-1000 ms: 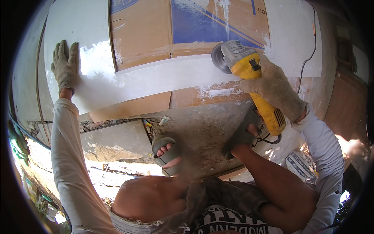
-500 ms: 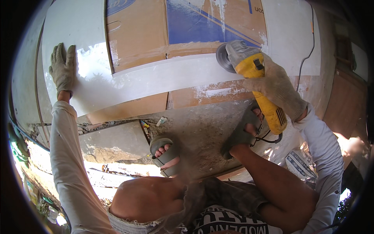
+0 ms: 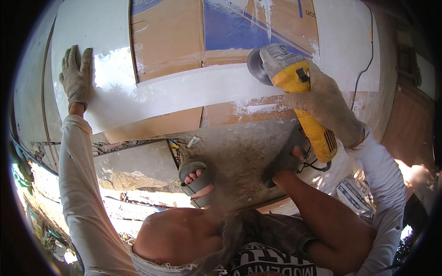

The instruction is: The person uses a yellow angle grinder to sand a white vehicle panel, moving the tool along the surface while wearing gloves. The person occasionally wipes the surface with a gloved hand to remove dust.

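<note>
My right hand (image 3: 324, 99), in a knitted work glove, is wrapped round the yellow body of an angle grinder (image 3: 289, 77). The grinder's grey head points up and to the left, and its round disc (image 3: 258, 67) is at the lower strip of a white U-shaped sheet (image 3: 184, 87); whether it touches I cannot tell. On the sheet's left arm lies my left hand (image 3: 76, 76), also gloved, flat with fingers spread. Sunlight glares off the sheet beside it. Cardboard (image 3: 168, 43) with blue print shows within the sheet's cut-out and below its lower edge.
A black cord (image 3: 363, 69) runs over the sheet's right side. My sandalled feet stand on the rough ground just below the sheet, one near the grinder's tail and cable. A printed sack (image 3: 354, 193) lies at the lower right. A concrete slab (image 3: 133, 168) is at the left.
The grinder has shifted slightly left along the sheet's lower strip, with my right hand on it. The sheet and cardboard appear a little further right in view. My left hand stays flat on the sheet.
</note>
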A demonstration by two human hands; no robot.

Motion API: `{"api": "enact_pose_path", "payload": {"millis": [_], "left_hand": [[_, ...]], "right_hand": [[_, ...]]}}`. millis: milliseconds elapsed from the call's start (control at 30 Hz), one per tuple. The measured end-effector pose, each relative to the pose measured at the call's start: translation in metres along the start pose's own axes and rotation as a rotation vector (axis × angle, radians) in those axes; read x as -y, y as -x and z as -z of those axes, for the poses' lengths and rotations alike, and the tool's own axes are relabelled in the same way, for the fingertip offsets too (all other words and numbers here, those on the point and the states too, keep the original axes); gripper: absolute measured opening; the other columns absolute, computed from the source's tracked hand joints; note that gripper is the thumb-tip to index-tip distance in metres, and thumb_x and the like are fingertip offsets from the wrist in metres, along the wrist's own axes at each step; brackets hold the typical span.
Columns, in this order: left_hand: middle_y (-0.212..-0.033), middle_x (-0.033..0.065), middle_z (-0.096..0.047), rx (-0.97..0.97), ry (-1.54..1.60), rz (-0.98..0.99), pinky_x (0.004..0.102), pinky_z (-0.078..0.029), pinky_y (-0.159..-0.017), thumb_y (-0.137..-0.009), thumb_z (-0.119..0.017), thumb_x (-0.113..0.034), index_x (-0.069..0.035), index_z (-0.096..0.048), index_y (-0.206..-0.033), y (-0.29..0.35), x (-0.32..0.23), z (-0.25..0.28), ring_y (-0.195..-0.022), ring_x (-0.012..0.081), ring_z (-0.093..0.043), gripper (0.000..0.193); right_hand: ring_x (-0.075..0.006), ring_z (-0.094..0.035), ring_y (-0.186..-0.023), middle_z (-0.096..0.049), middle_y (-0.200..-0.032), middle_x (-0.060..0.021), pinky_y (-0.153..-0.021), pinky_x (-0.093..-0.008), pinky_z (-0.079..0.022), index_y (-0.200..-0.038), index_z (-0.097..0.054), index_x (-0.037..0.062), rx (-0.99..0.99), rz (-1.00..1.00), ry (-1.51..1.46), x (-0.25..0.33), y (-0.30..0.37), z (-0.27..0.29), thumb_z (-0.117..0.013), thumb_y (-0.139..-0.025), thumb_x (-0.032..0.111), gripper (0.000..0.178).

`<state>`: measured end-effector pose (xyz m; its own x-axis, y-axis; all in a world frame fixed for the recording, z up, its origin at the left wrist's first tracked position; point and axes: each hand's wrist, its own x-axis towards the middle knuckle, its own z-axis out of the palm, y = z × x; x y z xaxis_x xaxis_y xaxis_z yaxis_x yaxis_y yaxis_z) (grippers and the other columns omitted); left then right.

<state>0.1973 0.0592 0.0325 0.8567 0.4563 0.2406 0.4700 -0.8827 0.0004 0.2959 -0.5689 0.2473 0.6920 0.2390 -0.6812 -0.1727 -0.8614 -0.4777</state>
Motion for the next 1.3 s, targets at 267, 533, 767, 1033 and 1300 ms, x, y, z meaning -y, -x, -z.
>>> {"api": "enact_pose_path", "payload": {"millis": [267, 533, 767, 1033, 1300], "left_hand": [[-0.182, 0.0086, -0.042, -0.024, -0.007, -0.011, 0.0642, -0.018, -0.140, -0.104, -0.044, -0.090, -0.023, -0.047, -0.175, 0.004, -0.005, 0.002, -0.170, 0.0303, -0.036, 0.098], [-0.182, 0.0085, -0.043, -0.016, -0.034, 0.010, 0.0638, -0.019, -0.139, -0.105, -0.047, -0.087, -0.023, -0.047, -0.174, 0.002, -0.007, 0.001, -0.170, 0.0301, -0.036, 0.095], [-0.182, 0.0084, -0.043, -0.025, -0.011, -0.006, 0.0631, -0.019, -0.139, -0.105, -0.047, -0.087, -0.023, -0.047, -0.175, 0.004, -0.008, 0.003, -0.169, 0.0302, -0.037, 0.094], [-0.182, 0.0098, -0.043, -0.016, -0.009, -0.002, 0.0627, -0.019, -0.139, -0.106, -0.046, -0.087, -0.022, -0.047, -0.174, 0.004, -0.009, 0.004, -0.169, 0.0313, -0.037, 0.095], [-0.182, 0.0089, -0.043, -0.023, -0.014, -0.011, 0.0632, -0.018, -0.139, -0.105, -0.045, -0.088, -0.022, -0.047, -0.175, 0.004, -0.007, 0.002, -0.170, 0.0301, -0.037, 0.095]], "right_hand": [[-0.0292, -0.079, -0.094, -0.078, -0.110, -0.0169, -0.086, -0.0451, -0.065, -0.129, -0.063, 0.0013, 0.036, 0.024, 0.087, 0.025, -0.010, -0.018, -0.091, -0.086, 0.029, 0.058], [-0.0266, -0.077, -0.100, -0.076, -0.116, -0.0143, -0.093, -0.0431, -0.063, -0.154, -0.054, 0.0018, 0.081, 0.002, 0.043, 0.047, -0.011, -0.042, -0.090, -0.081, 0.020, 0.083], [-0.0377, -0.082, -0.100, -0.077, -0.116, -0.0276, -0.088, -0.0480, -0.067, -0.165, -0.041, -0.0081, 0.045, 0.082, 0.173, 0.056, -0.013, -0.053, -0.089, -0.088, 0.028, 0.098], [-0.0305, -0.078, -0.105, -0.076, -0.121, -0.0193, -0.096, -0.0470, -0.065, -0.166, -0.043, -0.0031, 0.089, 0.007, 0.174, 0.056, -0.015, -0.050, -0.093, -0.080, 0.026, 0.104], [-0.0297, -0.078, -0.102, -0.077, -0.118, -0.0181, -0.093, -0.0435, -0.065, -0.164, -0.047, -0.0008, 0.075, 0.021, 0.156, 0.042, -0.013, -0.044, -0.092, -0.082, 0.028, 0.097]]}}
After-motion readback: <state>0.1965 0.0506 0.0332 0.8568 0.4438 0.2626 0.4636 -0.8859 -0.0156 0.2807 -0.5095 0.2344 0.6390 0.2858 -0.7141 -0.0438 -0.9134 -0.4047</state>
